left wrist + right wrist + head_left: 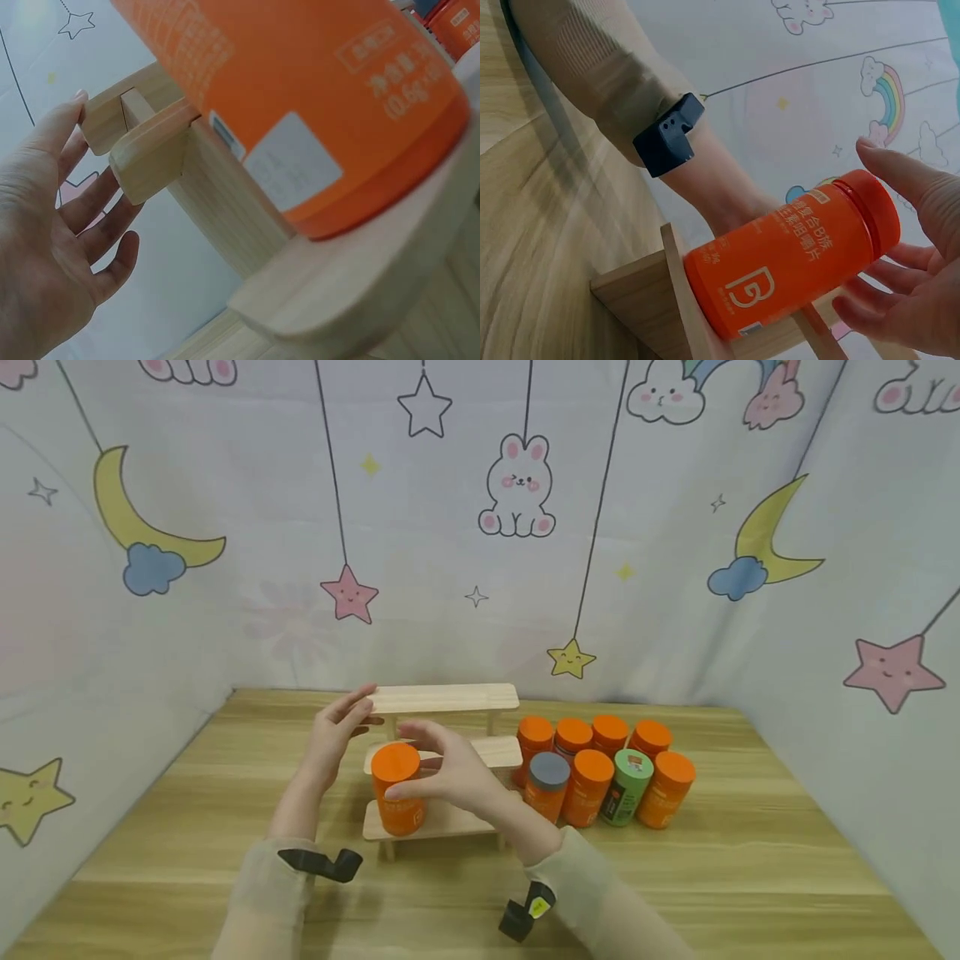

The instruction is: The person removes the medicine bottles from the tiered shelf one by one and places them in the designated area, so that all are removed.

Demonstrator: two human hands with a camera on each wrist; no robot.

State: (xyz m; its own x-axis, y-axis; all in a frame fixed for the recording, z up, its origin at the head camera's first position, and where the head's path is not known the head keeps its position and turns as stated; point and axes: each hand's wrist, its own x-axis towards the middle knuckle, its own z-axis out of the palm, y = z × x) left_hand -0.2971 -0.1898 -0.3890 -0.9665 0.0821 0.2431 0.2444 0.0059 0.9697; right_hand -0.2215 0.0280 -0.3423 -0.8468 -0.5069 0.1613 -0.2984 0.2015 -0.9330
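Observation:
A three-step wooden shelf point(450, 697) stands on the table. My left hand point(330, 735) holds the left end of its top board, thumb on the near side and fingers behind. An orange supplement bottle point(399, 793) stands upright at the left end of the bottom step point(292, 281), its printed label showing in the right wrist view. Around the upper part of this bottle, my right hand point(457, 774) has its fingers spread loosely. In the right wrist view the thumb point(896, 165) is apart from the orange lid point(874, 206).
Right of the shelf, several orange bottles point(588, 787) stand grouped in two rows. Among them are a grey-lidded one point(547, 781) and a green one point(628, 785). A patterned curtain point(450, 527) closes off the table's back and sides.

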